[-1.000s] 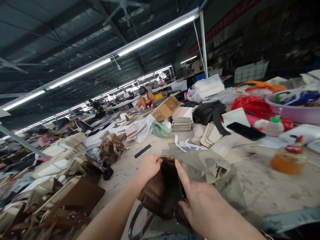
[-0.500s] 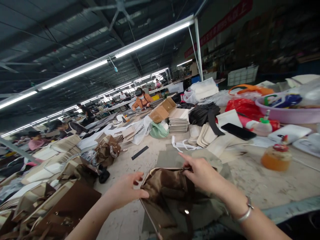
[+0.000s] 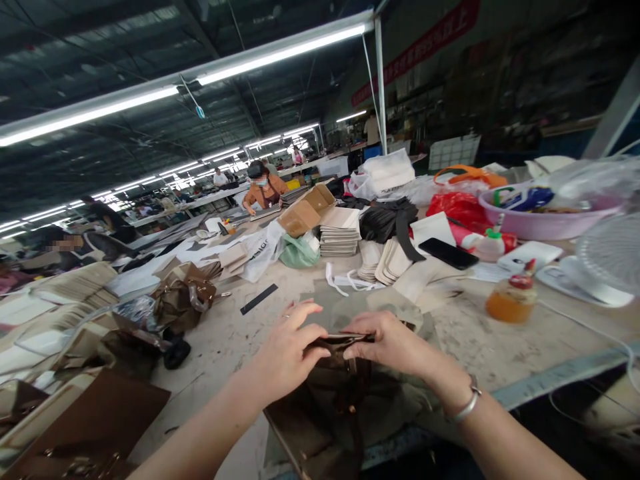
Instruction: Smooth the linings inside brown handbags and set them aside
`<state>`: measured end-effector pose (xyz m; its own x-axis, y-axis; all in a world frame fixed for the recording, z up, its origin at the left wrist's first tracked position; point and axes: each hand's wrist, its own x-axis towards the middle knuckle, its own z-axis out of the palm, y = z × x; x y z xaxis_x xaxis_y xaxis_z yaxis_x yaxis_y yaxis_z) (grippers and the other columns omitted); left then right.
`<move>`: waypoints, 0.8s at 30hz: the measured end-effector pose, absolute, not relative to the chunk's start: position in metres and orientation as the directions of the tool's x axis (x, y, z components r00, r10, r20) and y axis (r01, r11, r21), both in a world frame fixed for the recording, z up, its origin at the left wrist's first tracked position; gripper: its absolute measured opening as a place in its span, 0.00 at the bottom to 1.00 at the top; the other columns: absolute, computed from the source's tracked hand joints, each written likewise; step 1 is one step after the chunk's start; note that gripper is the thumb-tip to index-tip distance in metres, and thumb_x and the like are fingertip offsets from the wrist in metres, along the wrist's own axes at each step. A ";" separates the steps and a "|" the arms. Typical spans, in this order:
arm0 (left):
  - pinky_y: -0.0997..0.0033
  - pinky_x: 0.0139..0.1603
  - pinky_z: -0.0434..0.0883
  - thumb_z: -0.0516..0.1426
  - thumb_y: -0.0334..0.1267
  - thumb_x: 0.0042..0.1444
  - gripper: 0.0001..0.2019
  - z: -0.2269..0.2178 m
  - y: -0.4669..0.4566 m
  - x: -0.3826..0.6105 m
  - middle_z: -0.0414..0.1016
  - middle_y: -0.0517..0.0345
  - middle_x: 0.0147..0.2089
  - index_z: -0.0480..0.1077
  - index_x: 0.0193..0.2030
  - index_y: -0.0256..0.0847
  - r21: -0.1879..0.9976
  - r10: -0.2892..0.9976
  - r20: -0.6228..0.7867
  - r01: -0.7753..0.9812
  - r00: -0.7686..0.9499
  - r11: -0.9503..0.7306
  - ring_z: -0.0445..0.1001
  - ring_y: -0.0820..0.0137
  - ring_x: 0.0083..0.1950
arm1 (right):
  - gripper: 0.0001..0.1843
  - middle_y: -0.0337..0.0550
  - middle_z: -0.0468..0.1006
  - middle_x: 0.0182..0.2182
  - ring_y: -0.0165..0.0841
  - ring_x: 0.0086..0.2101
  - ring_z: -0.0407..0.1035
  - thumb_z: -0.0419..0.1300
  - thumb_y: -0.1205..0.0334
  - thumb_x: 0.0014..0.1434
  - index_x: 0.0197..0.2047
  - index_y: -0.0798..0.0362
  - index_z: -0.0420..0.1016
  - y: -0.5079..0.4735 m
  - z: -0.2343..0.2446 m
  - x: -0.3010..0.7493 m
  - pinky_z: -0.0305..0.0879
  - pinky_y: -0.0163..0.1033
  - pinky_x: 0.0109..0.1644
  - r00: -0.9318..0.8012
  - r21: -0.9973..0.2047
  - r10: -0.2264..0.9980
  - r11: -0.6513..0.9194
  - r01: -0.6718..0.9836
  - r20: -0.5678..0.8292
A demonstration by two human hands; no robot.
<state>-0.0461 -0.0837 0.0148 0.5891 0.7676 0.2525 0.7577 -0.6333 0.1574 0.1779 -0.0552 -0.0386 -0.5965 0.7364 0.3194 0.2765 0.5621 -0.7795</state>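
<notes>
A brown handbag with small metal fittings lies at the front edge of the table, its top rim facing away from me. My left hand, wearing a ring, pinches the rim at its left part between thumb and fingers. Close beside it, my right hand, with a silver bangle at the wrist, grips the same rim, thumb on the near side. Under the bag spreads a grey-green sheet. The bag's lower part is in shadow, and its inside is mostly hidden.
More brown bags are piled on the left. A dark strip lies ahead. Stacked pale panels, a black phone, a jar of amber liquid and a lilac basin stand beyond and right. A co-worker sits across the table.
My left hand has moved right and taken hold of the rim near my right hand. The rim's two sides now look drawn together. The view has turned slightly right.
</notes>
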 end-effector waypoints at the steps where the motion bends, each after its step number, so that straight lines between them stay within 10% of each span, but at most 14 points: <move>1: 0.51 0.65 0.55 0.56 0.35 0.56 0.04 0.014 -0.083 -0.047 0.62 0.52 0.58 0.72 0.38 0.43 0.156 0.758 0.261 0.749 0.597 -0.644 0.60 0.60 0.62 | 0.12 0.39 0.76 0.31 0.31 0.31 0.69 0.62 0.52 0.55 0.39 0.50 0.80 -0.055 -0.040 0.177 0.62 0.33 0.35 -0.598 -0.789 0.735 0.556 0.260 0.321; 24: 0.72 0.40 0.68 0.55 0.35 0.58 0.06 -0.001 -0.069 -0.051 0.73 0.58 0.33 0.69 0.30 0.40 0.249 0.870 0.232 0.838 0.435 -0.485 0.72 0.71 0.35 | 0.09 0.39 0.76 0.30 0.30 0.32 0.69 0.57 0.60 0.60 0.36 0.50 0.79 -0.052 -0.046 0.166 0.60 0.33 0.36 -0.460 -0.736 0.810 0.553 0.391 0.364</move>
